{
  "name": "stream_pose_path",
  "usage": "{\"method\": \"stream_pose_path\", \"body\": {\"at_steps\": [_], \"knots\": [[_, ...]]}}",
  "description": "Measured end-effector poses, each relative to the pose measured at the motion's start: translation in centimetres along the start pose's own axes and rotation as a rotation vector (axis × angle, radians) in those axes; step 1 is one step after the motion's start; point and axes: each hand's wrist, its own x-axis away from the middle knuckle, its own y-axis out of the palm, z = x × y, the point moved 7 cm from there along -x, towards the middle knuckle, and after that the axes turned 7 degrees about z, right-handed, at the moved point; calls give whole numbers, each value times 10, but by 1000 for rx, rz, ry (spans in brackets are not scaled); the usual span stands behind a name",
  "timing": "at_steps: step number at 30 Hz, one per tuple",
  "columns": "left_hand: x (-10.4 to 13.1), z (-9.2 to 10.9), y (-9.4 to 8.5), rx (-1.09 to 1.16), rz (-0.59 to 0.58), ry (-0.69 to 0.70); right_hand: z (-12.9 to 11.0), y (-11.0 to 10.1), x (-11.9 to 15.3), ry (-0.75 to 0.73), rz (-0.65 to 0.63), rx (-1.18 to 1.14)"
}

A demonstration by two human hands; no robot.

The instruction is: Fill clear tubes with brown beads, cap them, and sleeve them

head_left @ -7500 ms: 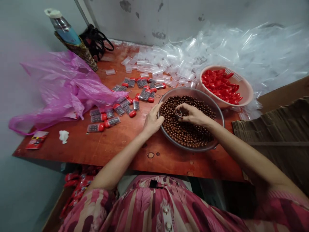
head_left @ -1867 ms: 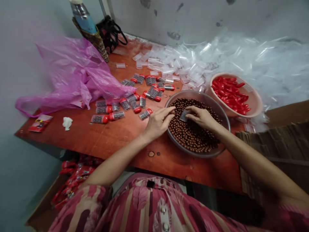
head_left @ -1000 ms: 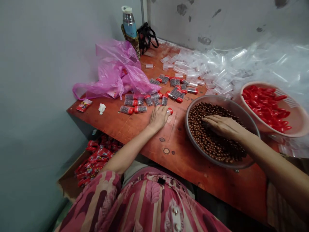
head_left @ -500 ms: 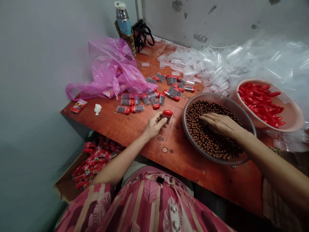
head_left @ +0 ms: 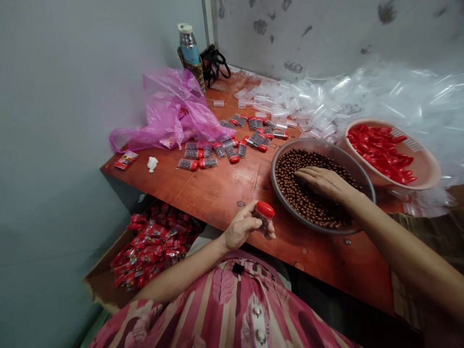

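Observation:
My left hand (head_left: 243, 227) is closed around a small clear tube with a red cap (head_left: 265, 210), held near the table's front edge. Part of the tube is covered by my fingers. My right hand (head_left: 322, 182) rests in a large round bowl (head_left: 370, 193), its fingertips sunk among brown balls (head_left: 308, 203). Those fingertips are hidden, so what they grip cannot be made out. Several filled tubes with red caps (head_left: 232, 154) lie on the table beyond my left hand.
A pink basin (head_left: 431, 169) of red caps (head_left: 380, 152) stands right of the bowl. Clear empty tubes (head_left: 282, 108) are heaped behind. A pink plastic bag (head_left: 163, 111) and a flask (head_left: 189, 48) are at the back left. Below the table sits a carton (head_left: 105, 275) of red packets (head_left: 152, 246).
My left hand has drawn the capped tube toward my body, to the table's front edge. My right hand stays in the bowl of balls. The view has shifted slightly.

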Motion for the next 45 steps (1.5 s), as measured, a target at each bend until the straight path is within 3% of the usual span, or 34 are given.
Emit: {"method": "stream_pose_path", "body": {"at_steps": [13, 21, 25, 28, 30, 34, 36, 39, 45], "knots": [[52, -1, -1, -142, 31, 50, -7, -9, 5, 18, 20, 25], [57, 8, -2, -146, 60, 78, -7, -10, 3, 44, 7, 25], [45, 11, -5, -114, 89, 75, -13, -25, 4, 138, 63, -31], [29, 7, -2, -93, 78, 54, -33, -54, 8, 305, 263, -205], [18, 2, 4, -86, 66, 30, -56, -71, 12, 405, 361, -461], [1, -10, 22, -124, 6, -15, -115, -84, 15, 476, 255, -917], [-4, -13, 30, -177, -35, 3, -133, -88, 15, 484, 259, -973], [-5, -15, 32, -229, -75, 41, -141, -85, 13, 545, 333, -974], [1, -7, 3, -216, 14, 78, -153, -64, -12, 558, 417, -946]]}}
